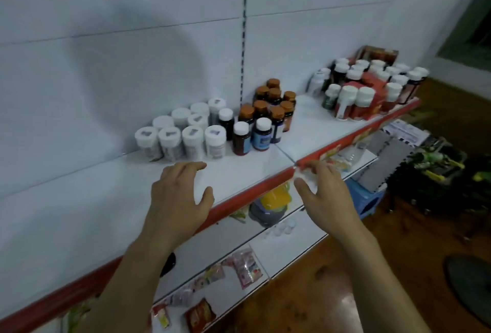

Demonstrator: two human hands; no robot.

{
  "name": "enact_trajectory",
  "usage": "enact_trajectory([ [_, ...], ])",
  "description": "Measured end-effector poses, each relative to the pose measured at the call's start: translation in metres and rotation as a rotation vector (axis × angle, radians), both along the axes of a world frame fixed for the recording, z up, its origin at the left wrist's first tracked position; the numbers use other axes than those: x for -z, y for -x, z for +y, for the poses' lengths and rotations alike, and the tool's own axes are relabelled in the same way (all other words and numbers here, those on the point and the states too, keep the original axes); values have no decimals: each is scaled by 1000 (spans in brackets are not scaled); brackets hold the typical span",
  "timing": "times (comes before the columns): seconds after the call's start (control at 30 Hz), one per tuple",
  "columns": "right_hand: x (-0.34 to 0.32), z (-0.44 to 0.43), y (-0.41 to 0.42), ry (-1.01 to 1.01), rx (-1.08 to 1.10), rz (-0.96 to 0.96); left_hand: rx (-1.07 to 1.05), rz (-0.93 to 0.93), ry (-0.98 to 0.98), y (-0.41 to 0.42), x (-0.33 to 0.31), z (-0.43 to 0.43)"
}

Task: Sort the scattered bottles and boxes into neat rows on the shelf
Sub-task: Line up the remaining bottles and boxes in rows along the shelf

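1. The left hand (pixel 180 197) hovered over the bare front of the white shelf (pixel 247 170), with its fingers spread and lightly bent and the thumb held apart. It held nothing.
2. The right hand (pixel 325 197) was level with it at the shelf's red edge strip (pixel 252 193), fingers and thumb likewise apart and empty. Blur there hid whether its fingertips touched the strip.
3. Just beyond the left hand's fingertips, a block of white-capped tubs (pixel 180 133) stood upright in close rows.
4. Beyond the gap between the two hands, two dark white-capped bottles (pixel 252 136) stood side by side. The orange-capped bottles (pixel 273 104) were packed in a cluster behind them.
5. Far beyond the right hand and off to its outer side, more white-capped bottles (pixel 356 93) crowded round red boxes (pixel 374 88) in a loose jumble at the shelf's far end.
6. Below both wrists, a lower shelf (pixel 287 250) carried flat sachets (pixel 247 269) lying scattered.
7. A blue stool (pixel 368 198) stood on the floor to the outer side of the right hand.
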State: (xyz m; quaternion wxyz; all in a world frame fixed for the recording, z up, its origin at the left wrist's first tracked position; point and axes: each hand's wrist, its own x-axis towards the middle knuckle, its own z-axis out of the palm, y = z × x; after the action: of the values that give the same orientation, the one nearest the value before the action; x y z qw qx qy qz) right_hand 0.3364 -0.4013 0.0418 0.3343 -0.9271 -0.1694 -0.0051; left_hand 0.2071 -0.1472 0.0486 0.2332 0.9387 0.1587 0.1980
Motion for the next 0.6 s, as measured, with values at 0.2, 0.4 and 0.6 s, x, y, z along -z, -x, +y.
enact_trajectory([
  [0.2, -9, -84, -115, 63, 117, -38, 129, 33, -263, -152, -36, -11],
  [0.4, -30, -120, -253, 207, 148, -189, 268, 110, -229, -324, -48, -27],
  [0.6, -39, -130, -348, 376, 54, -307, 530, 236, -215, -492, -52, -84],
])
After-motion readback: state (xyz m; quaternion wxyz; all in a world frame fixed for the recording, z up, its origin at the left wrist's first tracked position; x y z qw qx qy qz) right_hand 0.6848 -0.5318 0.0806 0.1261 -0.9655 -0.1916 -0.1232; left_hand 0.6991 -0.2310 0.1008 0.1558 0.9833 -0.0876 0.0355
